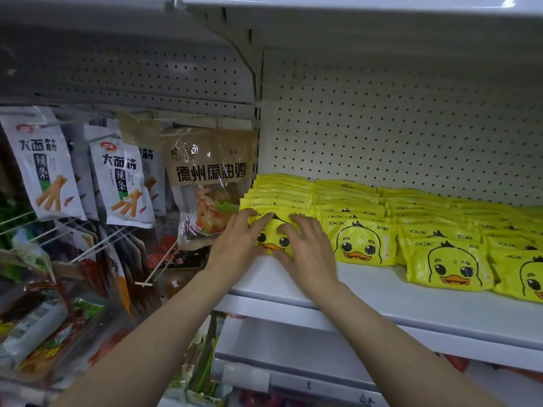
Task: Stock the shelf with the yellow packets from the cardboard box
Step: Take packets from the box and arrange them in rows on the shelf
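Yellow duck-face packets stand in several rows on the white shelf (367, 292). Both my hands are on the front packet (271, 237) of the leftmost row. My left hand (238, 240) lies against the packet's left side with its fingers spread over the top corner. My right hand (305, 245) covers its right side, fingers bent on the face and thumb under the lower edge. The rows to the right (361, 242) stand untouched. The cardboard box is out of view.
Hanging snack bags fill the left bay: white spicy-strip bags (120, 186) and a brown chicken bag (208, 183) right beside the leftmost yellow row. Wire hooks (158, 265) jut out below them. Perforated back panel (396, 127) behind the shelf; another shelf overhead.
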{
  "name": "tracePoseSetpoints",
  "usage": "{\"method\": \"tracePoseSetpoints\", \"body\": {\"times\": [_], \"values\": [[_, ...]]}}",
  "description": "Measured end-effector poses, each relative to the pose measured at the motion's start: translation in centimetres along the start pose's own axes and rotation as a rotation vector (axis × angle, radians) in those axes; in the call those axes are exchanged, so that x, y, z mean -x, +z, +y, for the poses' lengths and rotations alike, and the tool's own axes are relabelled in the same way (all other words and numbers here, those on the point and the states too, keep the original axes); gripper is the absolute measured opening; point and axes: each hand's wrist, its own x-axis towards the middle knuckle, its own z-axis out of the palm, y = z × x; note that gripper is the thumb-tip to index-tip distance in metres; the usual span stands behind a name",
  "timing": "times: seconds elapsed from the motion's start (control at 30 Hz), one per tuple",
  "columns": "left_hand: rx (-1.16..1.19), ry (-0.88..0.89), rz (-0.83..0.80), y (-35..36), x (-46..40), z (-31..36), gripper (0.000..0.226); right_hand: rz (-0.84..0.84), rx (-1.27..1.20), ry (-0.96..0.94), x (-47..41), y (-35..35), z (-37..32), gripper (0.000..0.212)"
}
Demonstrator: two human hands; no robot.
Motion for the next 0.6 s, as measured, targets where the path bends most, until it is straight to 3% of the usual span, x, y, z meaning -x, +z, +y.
{"method": "tracePoseSetpoints", "body": {"times": [0.2,0.37,0.6], "values": [[-0.008,-0.051,-0.025,0.2,-0.4,0.4,0.078,-0.008,0.017,0.029,-0.5,0.4,-0.4,0.050],[-0.041,-0.069,-0.009,-0.3,-0.6,2.7,0.082,-0.008,-0.166,-0.046,0.6,-2.1,1.8,0.052],[0.138,0.176,-0.052,1.8,-3.7,14.9,0.078,0.133,-0.062,0.161,5.2,-9.8,13.3,0.053]]}}
